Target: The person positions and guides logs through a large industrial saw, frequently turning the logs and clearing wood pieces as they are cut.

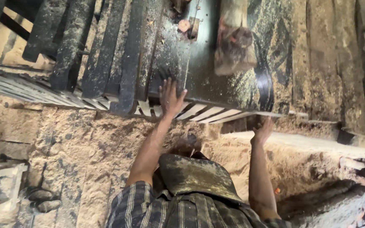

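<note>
Left hand [170,98] flat on near edge of dark metal table [216,80], fingers spread wide, gripping nothing — palm pressed on the smooth, sawdust-speckled surface. Right hand [262,131] lower, to the right, at the table's underside edge by the pale slatted frame [208,113]; fingers curled up out of sight, grip cannot be told. Rough wooden block [234,42] lying on the table farther off, squarish end, reddish-brown stains, bark-like texture. Dark ribbed bars [102,50] at far left, dusted with sawdust. Coarse tan sawdust [85,143] heaped over the ground near and left. Checked shirt [182,211] at bottom — worn, dusty dark apron flap [195,175] over it. Pair of grey sandals [41,199] near left.
</note>
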